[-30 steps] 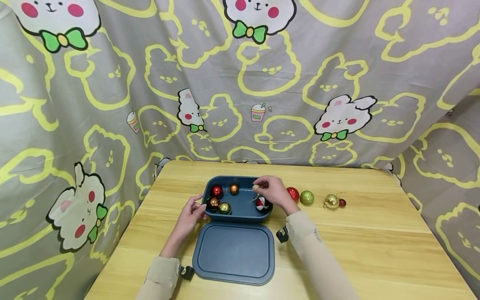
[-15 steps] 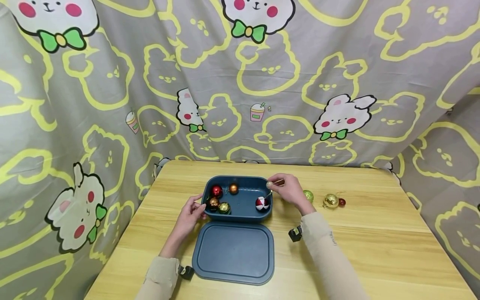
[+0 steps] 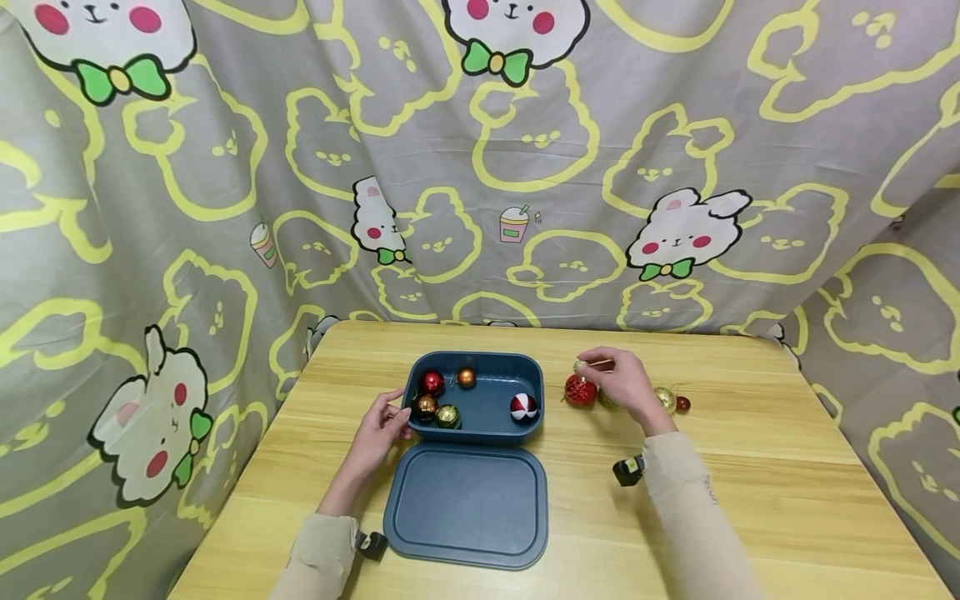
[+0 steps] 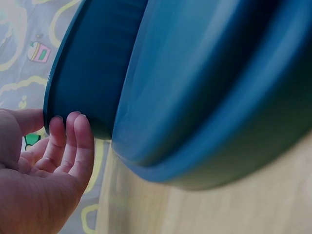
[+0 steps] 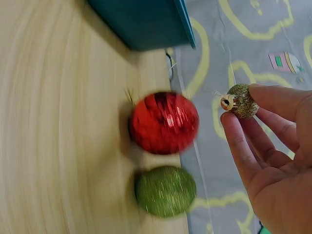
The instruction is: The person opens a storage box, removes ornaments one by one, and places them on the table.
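Note:
My left hand (image 3: 384, 423) grips the left end of a dark blue box (image 3: 480, 435), thumb at the rim and fingers on the outer wall. Inside the box lie several small baubles, among them a red one (image 3: 432, 382), an orange one (image 3: 467, 377), a gold one (image 3: 447, 416) and a red-and-white one (image 3: 523, 407). My right hand (image 3: 628, 385) pinches a small gold glitter bauble (image 5: 245, 101) between thumb and fingertips, its cap showing in the right wrist view. That hand is above the table, right of the box, over a red bauble (image 3: 577, 392) and a green bauble (image 5: 166, 191).
The box's blue lid (image 3: 467, 504) lies flat in front of it on the wooden table (image 3: 765, 467). Further right are a larger gold bauble (image 3: 665, 400), partly behind the right hand, and a small dark red ball (image 3: 682, 404). A patterned curtain (image 3: 450, 167) hangs behind.
My right hand has moved right, out of the box and past its right rim, carrying the gold glitter bauble. The left hand stays at the box's left end.

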A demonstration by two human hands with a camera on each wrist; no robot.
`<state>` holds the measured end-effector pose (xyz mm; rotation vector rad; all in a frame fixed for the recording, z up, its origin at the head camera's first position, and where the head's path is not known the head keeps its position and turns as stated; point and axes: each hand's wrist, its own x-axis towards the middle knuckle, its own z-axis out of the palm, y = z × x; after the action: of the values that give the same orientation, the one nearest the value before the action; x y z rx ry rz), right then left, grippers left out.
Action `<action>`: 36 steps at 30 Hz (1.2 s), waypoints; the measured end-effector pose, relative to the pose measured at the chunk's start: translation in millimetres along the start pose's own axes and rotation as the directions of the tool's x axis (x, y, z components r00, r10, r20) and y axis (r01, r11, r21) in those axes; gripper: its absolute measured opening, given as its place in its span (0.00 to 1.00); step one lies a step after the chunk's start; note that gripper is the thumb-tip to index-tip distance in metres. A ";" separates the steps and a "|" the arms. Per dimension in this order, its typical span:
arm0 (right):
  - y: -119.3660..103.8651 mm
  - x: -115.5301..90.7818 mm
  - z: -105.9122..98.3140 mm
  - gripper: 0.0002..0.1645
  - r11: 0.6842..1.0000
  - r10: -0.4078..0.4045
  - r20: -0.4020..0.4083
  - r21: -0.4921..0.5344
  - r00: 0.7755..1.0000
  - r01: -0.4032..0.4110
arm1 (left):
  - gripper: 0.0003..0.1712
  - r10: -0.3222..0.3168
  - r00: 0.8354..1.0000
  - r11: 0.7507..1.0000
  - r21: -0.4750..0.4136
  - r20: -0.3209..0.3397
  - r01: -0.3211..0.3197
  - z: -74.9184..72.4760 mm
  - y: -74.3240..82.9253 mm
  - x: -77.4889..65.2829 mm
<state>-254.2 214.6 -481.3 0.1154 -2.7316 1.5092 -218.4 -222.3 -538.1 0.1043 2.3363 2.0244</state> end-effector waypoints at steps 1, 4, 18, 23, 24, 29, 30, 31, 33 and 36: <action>2.5 -1.7 -5.2 0.19 1.000 0.007 -0.006 -0.002 1.000 -0.007 | 0.28 -0.001 1.000 1.000 -0.006 0.004 0.001 0.0 0.0 0.0; 10.3 -7.9 -22.1 0.22 0.999 0.025 -0.026 -0.021 0.999 -0.026 | 0.28 -0.004 1.000 1.000 -0.007 0.008 0.004 -0.2 0.4 -0.3; 53.1 -41.5 -94.7 0.32 0.994 0.103 -0.117 -0.029 0.988 -0.107 | 0.28 -0.017 1.000 0.999 0.030 0.001 0.017 -0.8 2.9 -1.7; 72.7 -49.9 -110.4 0.36 0.985 0.160 -0.138 -0.040 0.977 -0.167 | 0.28 -0.015 1.000 0.999 0.030 0.000 0.015 -0.8 2.3 -1.4; 76.6 -51.2 -112.2 0.37 0.982 0.174 -0.140 -0.045 0.975 -0.181 | 0.28 -0.017 1.000 0.999 0.030 -0.001 0.017 -1.2 1.7 -1.0; 93.2 -57.7 -117.1 0.38 0.971 0.221 -0.166 -0.049 0.961 -0.232 | 0.28 -0.029 1.000 0.999 0.024 -0.004 0.029 -1.7 0.4 -0.4; 96.3 -58.9 -117.8 0.37 0.971 0.221 -0.176 -0.051 0.959 -0.233 | 0.28 -0.029 1.000 0.999 0.022 -0.003 0.029 -1.6 0.4 -0.3; 99.3 -59.9 -118.3 0.37 0.971 0.223 -0.183 -0.047 0.958 -0.235 | 0.28 -0.028 1.000 0.999 0.023 -0.002 0.028 -1.3 0.8 -0.3; 106.0 -61.3 -119.3 0.36 0.971 0.225 -0.194 -0.033 0.955 -0.235 | 0.28 -0.027 1.000 0.999 0.023 -0.001 0.027 -1.0 0.6 0.0; 114.4 -62.8 -119.2 0.36 0.970 0.234 -0.195 -0.023 0.953 -0.243 | 0.28 -0.025 1.000 0.999 0.026 -0.002 0.025 -0.6 0.6 0.0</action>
<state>-202.3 379.7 -517.8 -0.3550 -2.6996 1.4186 -218.5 -222.8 -537.4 0.0738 2.3530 1.9837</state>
